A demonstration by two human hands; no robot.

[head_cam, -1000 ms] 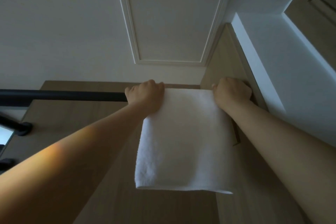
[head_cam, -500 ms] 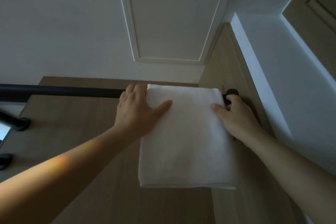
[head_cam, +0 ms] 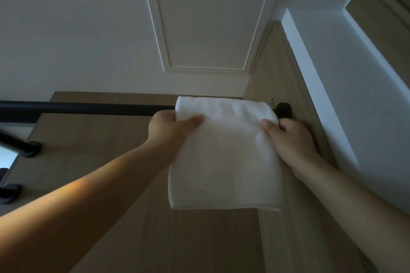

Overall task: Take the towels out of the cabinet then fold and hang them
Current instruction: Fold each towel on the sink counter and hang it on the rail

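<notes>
A folded white towel hangs over the right end of a black rail mounted on a wooden wall. My left hand pinches the towel's upper left edge, thumb on the front face and fingers behind. My right hand pinches the upper right edge the same way, just below the rail's black end bracket. The towel's lower hem hangs free below both hands.
A white ceiling with a framed hatch panel is overhead. A white wall closes the right side. At the far left are a second black rail, its brackets and a mirror edge. The rail's left stretch is bare.
Both hands came down from the top of the rail onto the towel's front and now pinch its upper side edges. The towel has settled slightly lower on the rail.
</notes>
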